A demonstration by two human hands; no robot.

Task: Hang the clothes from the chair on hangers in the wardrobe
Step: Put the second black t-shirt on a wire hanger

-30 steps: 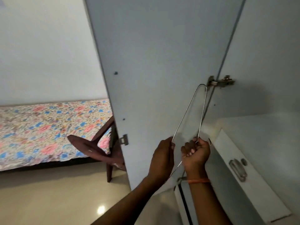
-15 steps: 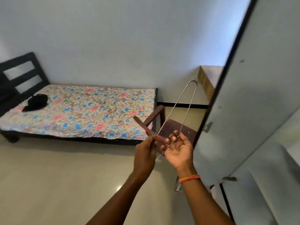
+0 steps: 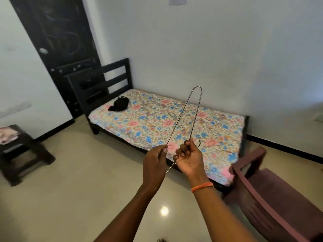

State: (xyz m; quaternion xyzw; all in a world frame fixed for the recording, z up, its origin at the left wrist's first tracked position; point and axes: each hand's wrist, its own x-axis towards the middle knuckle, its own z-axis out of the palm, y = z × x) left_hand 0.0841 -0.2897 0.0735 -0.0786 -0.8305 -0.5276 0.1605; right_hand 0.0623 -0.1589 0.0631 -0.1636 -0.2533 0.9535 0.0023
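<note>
A thin metal wire hanger (image 3: 181, 116) stands upright in front of me, held by both hands. My left hand (image 3: 154, 160) pinches its long straight wire. My right hand (image 3: 189, 158) grips the other side near the hook, fingers curled round the wire. A dark maroon plastic chair (image 3: 265, 194) stands at the lower right, its seat bare in what shows. At the far left, pale pink cloth (image 3: 7, 134) lies on a dark wooden stool (image 3: 26, 154). The wardrobe is out of view.
A bed with a floral sheet (image 3: 157, 123) fills the middle, with a small black cloth (image 3: 119, 104) on it near the dark headboard. A black door (image 3: 57, 35) is at the back left. Glossy beige floor (image 3: 87, 189) lies between me and the bed.
The view has swung left, away from the wardrobe door, toward the bed and the black door. Both hands still hold the hanger; my right hand has turned palm-up.
</note>
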